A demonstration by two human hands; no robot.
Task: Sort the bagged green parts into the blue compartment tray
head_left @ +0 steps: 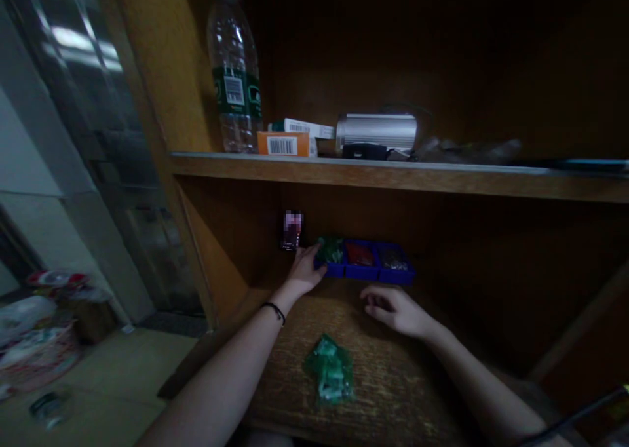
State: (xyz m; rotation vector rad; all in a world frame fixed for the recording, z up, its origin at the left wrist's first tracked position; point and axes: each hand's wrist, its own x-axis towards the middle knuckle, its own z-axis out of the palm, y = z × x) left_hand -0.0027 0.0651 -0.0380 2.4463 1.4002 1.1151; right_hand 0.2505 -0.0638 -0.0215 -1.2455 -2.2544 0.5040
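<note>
My left hand [307, 270], with a dark band at its wrist, reaches to the left end of a row of blue bins [362, 270]. Its fingers are stretched and its thumb is apart, by the compartment of green packets [331, 250]. Red material [360, 254] fills the middle compartment, and greyish small pieces [393, 259] lie in the right one. In front of the bins hovers my right hand [393, 308], half curled, with a gap between thumb and finger and nothing visible in it. Nearer to me, a green plastic packet [331, 371] lies on the wooden surface.
A phone [292, 231] with a lit screen leans behind my left hand. The shelf [393, 175] above carries a bottle [234, 73], an orange box [285, 144] and a silver cylinder [377, 131]. A basket [42, 352] stands on the floor at left.
</note>
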